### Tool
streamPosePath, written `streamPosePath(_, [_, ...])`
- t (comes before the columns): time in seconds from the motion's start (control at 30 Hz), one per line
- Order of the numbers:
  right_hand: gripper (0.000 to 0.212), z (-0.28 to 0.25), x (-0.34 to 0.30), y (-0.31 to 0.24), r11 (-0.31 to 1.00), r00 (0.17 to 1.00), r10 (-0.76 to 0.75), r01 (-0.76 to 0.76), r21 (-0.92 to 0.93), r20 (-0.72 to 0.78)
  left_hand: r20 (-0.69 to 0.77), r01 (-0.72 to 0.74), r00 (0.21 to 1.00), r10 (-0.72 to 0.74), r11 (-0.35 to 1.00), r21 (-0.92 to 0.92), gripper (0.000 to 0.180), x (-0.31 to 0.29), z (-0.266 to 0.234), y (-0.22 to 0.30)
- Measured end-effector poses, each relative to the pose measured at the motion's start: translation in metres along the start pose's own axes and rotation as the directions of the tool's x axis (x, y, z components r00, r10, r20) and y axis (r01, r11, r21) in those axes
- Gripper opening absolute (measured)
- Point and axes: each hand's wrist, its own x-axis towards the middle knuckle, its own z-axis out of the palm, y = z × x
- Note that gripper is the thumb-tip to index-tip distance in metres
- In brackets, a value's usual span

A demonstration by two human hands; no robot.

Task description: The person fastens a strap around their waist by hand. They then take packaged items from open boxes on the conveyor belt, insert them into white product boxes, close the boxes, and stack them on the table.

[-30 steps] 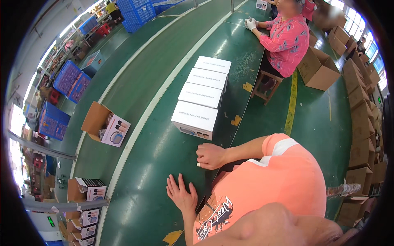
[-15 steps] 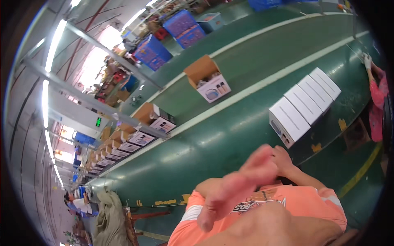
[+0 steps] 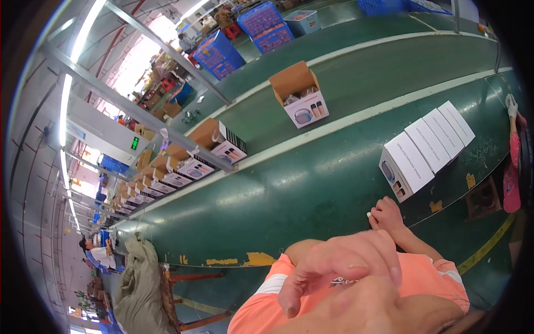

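Note:
My left hand hangs close in front of my chest. Its thumb stands apart from loosely bent fingers, and nothing shows in its grasp. Beyond it, my right hand rests with curled fingers at the near edge of the green worktable. A small white spot shows at one fingertip of that hand; whether it is a nail or a held thing I cannot make out. Just past the right hand stands a row of several closed white cartons, side by side, with a speaker pictured on the nearest one's side.
An open carton with bagged contents stands on the green strip past the pale rail. More open cartons line up at left. A post rises near them. Another person's gloved hand is at far right. A grey-green cloth drapes at lower left.
My left hand has dropped toward my chest, its fingers bending inward. My right hand remains by the table edge, now in fuller view. The whole view has shifted slightly; the cartons keep their places.

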Motion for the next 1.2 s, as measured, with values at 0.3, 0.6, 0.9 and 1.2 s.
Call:
streamPosePath(0.3, [0.017,0.003,0.001,0.005,1.0,1.0,-0.024,0.024,0.002,-0.001,-0.297,0.167,0.947,-0.125,0.979,0.12,0.045,0.002,0.027,0.012])
streamPosePath(0.6, [0.019,0.002,-0.003,0.002,0.999,0.997,-0.038,0.038,-0.003,-0.064,-0.133,0.006,0.991,-0.027,0.988,-0.152,0.097,-0.013,0.013,-0.019])
streamPosePath(0.9, [0.019,-0.003,0.001,0.004,0.999,0.996,-0.038,0.038,0.002,-0.081,0.199,0.492,0.87,-0.451,0.77,-0.407,0.096,-0.004,-0.002,-0.035])
streamPosePath(1.2, [0.021,0.0,-0.002,0.002,0.998,0.999,0.021,-0.019,0.055,-0.042,0.573,0.763,0.645,-0.506,0.467,-0.446,0.095,0.013,-0.003,-0.065])
